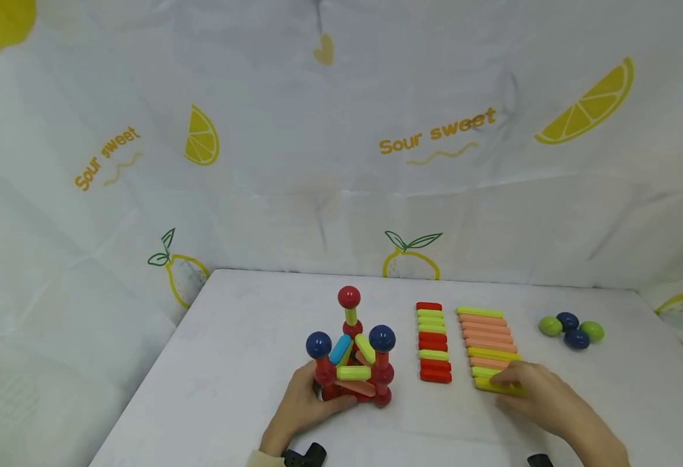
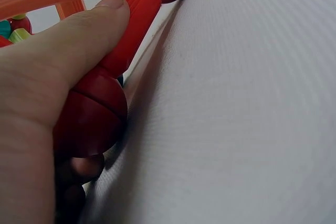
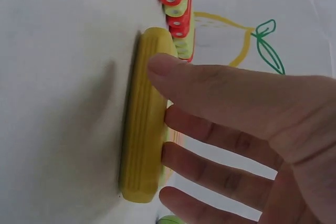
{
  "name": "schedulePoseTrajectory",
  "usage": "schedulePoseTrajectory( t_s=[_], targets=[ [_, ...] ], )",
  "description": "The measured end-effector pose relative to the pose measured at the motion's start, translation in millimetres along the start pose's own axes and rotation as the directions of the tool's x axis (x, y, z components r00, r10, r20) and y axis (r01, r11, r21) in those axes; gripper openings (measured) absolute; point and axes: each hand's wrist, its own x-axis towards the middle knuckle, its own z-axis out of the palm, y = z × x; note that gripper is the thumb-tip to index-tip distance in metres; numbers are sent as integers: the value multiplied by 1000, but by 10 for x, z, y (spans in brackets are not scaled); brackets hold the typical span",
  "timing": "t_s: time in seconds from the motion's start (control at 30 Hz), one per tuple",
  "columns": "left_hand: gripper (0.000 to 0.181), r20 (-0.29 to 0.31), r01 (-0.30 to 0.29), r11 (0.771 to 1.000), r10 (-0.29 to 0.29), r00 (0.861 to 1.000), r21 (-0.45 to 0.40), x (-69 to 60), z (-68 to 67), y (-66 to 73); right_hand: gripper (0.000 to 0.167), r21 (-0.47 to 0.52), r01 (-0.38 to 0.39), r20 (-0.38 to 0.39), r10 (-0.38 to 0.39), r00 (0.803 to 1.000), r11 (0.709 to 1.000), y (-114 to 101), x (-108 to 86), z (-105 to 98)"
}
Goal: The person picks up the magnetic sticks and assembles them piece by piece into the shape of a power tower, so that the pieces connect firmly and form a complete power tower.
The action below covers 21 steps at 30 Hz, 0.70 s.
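Note:
A built frame of coloured rods and balls (image 1: 354, 373) stands on the table's left half, three balls raised on top: one red, two blue. At its lower left corner my left hand (image 1: 303, 402) grips the base; in the left wrist view the thumb of that hand (image 2: 58, 56) lies along a red rod (image 2: 137, 24) beside a dark red ball (image 2: 94, 114). My right hand (image 1: 542, 397) pinches the nearest yellow rod (image 1: 486, 384) of the right-hand row. The right wrist view shows the hand (image 3: 247, 119) with thumb and fingertips on the yellow rod (image 3: 144, 119).
Between frame and right hand lies a column of short red and yellow-green rods (image 1: 433, 337). Longer orange and yellow rods (image 1: 487, 329) line up beyond the right hand. Green and blue balls (image 1: 576, 339) sit at the right. A lemon-print cloth (image 1: 294, 214) hangs behind the white table (image 1: 213, 363).

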Motion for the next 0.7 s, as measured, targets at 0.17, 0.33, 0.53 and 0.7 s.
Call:
schedulePoseTrajectory(
  t_s=[0.17, 0.33, 0.53, 0.7],
  targets=[
    [57, 6, -43, 999, 43, 999, -17, 3, -11, -17, 25, -12, -12, -10, 12, 1000, 1000, 7, 43, 48],
    [57, -39, -98, 994, 96, 995, -47, -2, -22, -28, 26, -16, -33, -2, 33, 999, 999, -2, 56, 73],
    [56, -263, -238, 971, 227, 938, -11, -9, -89, 95, 30, 18, -59, 39, 58, 998, 998, 2, 63, 145],
    [38, -326, -355, 935, 337, 883, 6, 39, -227, 348, 27, 20, -29, 13, 29, 999, 999, -62, 30, 143]
  ],
)
